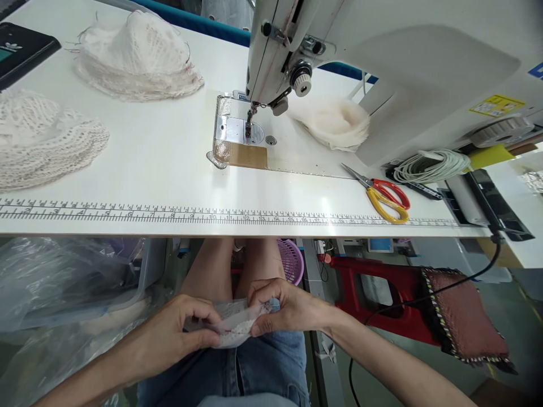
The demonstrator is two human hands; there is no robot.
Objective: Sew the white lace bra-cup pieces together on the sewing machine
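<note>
White perforated fabric, a small fabric piece point(233, 328), sits pinched between our two hands low over our lap, below the front edge of the white table point(148, 164) and just above our denim shorts point(263, 367). Our left hand point(178, 333) has its thumb and fingers closed on the piece's left edge, while our right hand point(284, 311) curls over its right end, fingertips pressed shut on the cloth; both hands touch the piece and lie close to each other. Up on the table, the sewing machine point(339, 51) stands at the centre right, its needle over the metal plate point(231, 127). Two stacks of white mesh pieces lie at the left: the far stack point(136, 56) near the table's back edge and the near stack point(42, 138) at the left border. A smaller pile of pale pieces point(335, 121) rests beside the machine's arm. Scissors point(384, 195) with red and yellow handles lie to the right, just above the printed ruler strip point(169, 212), near a coil of pale cord point(430, 165). Below the table we see a purple basket point(291, 260) and a red stool point(382, 299).
</note>
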